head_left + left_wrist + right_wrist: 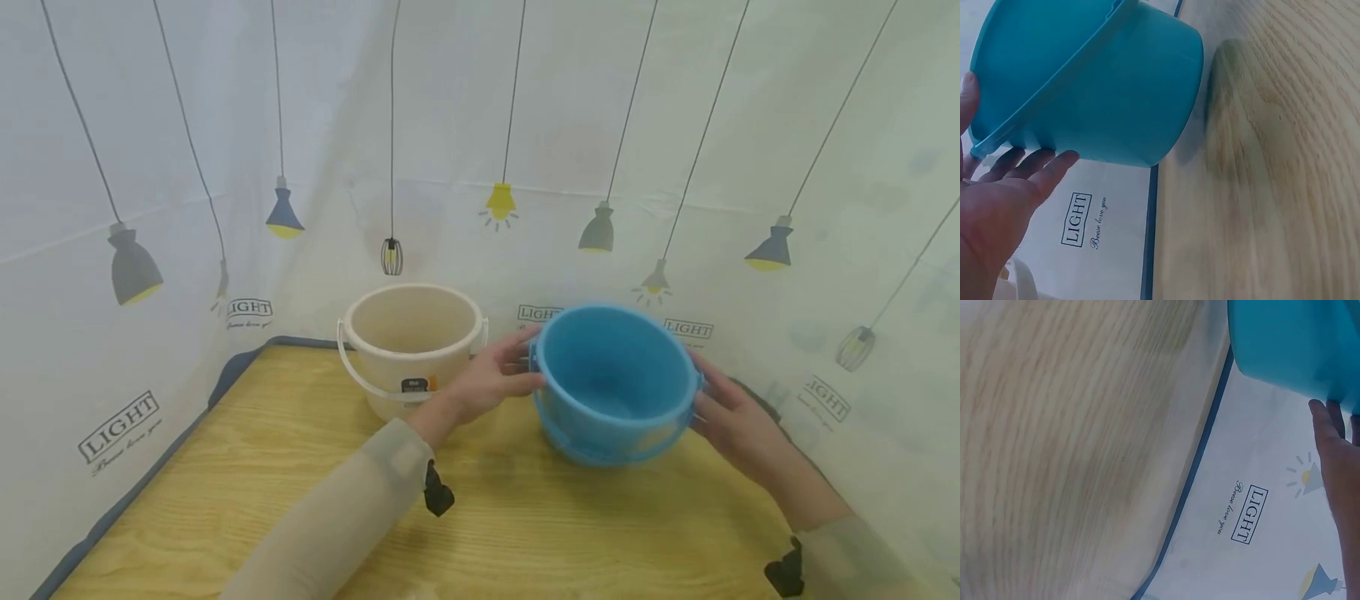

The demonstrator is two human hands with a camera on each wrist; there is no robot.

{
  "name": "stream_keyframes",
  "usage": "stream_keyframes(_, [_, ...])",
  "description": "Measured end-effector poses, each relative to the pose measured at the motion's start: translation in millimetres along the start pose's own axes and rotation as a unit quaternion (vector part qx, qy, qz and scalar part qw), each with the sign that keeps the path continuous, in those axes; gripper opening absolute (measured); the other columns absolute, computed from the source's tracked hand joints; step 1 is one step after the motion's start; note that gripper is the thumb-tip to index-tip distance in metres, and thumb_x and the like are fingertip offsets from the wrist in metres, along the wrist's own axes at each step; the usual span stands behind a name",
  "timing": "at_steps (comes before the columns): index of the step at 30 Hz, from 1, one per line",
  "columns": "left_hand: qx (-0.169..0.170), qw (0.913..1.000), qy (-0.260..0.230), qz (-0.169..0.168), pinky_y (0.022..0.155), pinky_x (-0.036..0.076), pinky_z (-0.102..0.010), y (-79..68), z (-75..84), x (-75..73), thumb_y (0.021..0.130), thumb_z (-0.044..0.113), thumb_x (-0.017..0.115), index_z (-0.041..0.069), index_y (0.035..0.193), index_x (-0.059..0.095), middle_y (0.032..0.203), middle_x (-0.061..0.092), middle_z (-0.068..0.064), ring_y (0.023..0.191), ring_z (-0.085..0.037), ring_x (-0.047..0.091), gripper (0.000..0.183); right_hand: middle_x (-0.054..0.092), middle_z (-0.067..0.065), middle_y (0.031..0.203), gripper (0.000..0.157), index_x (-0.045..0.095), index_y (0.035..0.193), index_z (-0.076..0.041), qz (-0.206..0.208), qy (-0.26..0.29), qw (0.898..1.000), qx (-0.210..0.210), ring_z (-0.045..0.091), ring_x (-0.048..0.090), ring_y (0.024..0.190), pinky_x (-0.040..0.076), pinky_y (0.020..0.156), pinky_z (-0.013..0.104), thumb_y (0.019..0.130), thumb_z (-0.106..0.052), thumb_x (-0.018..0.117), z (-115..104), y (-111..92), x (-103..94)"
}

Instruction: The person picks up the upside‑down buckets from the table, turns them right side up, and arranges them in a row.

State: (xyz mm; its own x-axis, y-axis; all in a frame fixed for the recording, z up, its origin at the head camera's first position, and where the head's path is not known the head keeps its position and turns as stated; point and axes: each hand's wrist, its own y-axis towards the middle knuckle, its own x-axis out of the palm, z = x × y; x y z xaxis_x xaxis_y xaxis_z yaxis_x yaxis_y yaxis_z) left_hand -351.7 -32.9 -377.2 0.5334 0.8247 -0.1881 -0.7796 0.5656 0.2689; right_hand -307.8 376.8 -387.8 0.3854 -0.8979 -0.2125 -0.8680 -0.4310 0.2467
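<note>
Both hands hold a blue bucket (615,367) above the wooden table, tilted so that its open mouth faces me. At its left side my left hand (491,379) grips near the rim, thumb in front and fingers behind. My right hand (738,421) has hold of the opposite side near the handle's joint. The bucket's handle hangs down across its front. In the left wrist view, the left fingers (1054,169) lie against the outer wall, with the thumb by the rim. The right wrist view shows only part of the bucket (1291,350) and the right fingertips against it.
A cream bucket (408,358) stands upright at the back of the table (300,467), left of the blue one, handle lowered and a dark label on its front. Pale sheeting (180,350) printed with hanging lamps surrounds the table. A dark blue edge (1200,444) lines it.
</note>
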Motion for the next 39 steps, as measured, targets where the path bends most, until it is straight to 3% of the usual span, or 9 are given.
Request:
stream_keyframes(5, [-0.001,0.9986,-0.047,0.024,0.116,0.059,-0.051,6.7,-4.8,4.2,0.105,0.020,0.076,0.034,0.170,0.040,0.174,0.046,-0.007,0.155,-0.036,0.052,0.075,0.018,0.003,0.186,0.062,0.016,0.178,-0.030,0.016,0.021,1.000,0.007,-0.002,0.051,0.151,0.055,0.114,0.024,0.121,-0.019,0.039,-3.4,3.8,1.8])
stream_keyframes(11, [0.001,0.9960,-0.068,0.059,0.113,0.061,-0.049,18.3,-17.0,6.8,0.108,0.023,0.072,0.028,0.171,0.038,0.174,0.045,-0.012,0.151,-0.039,0.056,0.071,0.038,-0.001,0.178,0.061,0.010,0.178,-0.019,-0.005,0.083,0.996,-0.011,0.005,0.059,0.146,0.054,0.116,0.027,0.122,-0.019,0.033,-0.7,11.4,3.3])
stream_keyframes(17, [0.001,0.9949,-0.067,0.076,0.113,0.061,-0.050,25.7,-29.7,9.1,0.109,0.025,0.071,0.023,0.174,0.033,0.174,0.044,-0.014,0.155,-0.039,0.052,0.075,0.025,0.008,0.183,0.059,0.008,0.178,-0.016,-0.022,0.086,0.996,-0.011,0.006,0.054,0.151,0.053,0.117,0.025,0.122,-0.017,0.027,7.5,21.0,5.0])
stream_keyframes(22, [-0.017,0.9929,-0.069,0.096,0.115,0.059,-0.051,28.5,-29.2,9.6,0.109,0.027,0.072,0.024,0.174,0.033,0.174,0.044,-0.016,0.156,-0.040,0.050,0.075,0.030,0.004,0.182,0.059,0.007,0.178,-0.014,-0.033,0.115,0.993,-0.016,0.004,0.054,0.150,0.052,0.118,0.023,0.122,-0.015,0.025,9.8,29.3,5.9])
stream_keyframes(29, [-0.033,0.9905,-0.079,0.107,0.117,0.057,-0.050,32.3,-29.7,9.6,0.109,0.026,0.071,0.026,0.173,0.033,0.175,0.043,-0.015,0.158,-0.037,0.048,0.075,0.059,-0.011,0.157,0.058,0.010,0.177,-0.011,-0.008,0.135,0.991,-0.014,0.003,0.064,0.139,0.055,0.115,0.024,0.122,-0.017,0.028,8.4,33.6,7.9])
stream_keyframes(34, [-0.038,0.9890,-0.090,0.111,0.116,0.058,-0.050,33.3,-30.1,9.2,0.109,0.026,0.072,0.026,0.175,0.030,0.175,0.042,-0.017,0.157,-0.037,0.049,0.078,0.064,-0.012,0.152,0.055,0.018,0.176,-0.012,0.001,0.147,0.989,-0.022,0.004,0.066,0.136,0.056,0.114,0.023,0.122,-0.016,0.029,11.4,35.1,7.1])
stream_keyframes(39, [-0.030,0.9915,-0.064,0.109,0.117,0.058,-0.051,28.7,-31.7,9.1,0.109,0.031,0.071,0.023,0.175,0.029,0.175,0.042,-0.018,0.157,-0.038,0.049,0.078,0.064,-0.017,0.151,0.054,0.023,0.174,-0.009,0.048,0.098,0.994,-0.012,-0.001,0.064,0.136,0.054,0.112,0.018,0.122,-0.021,0.034,11.2,35.2,6.3])
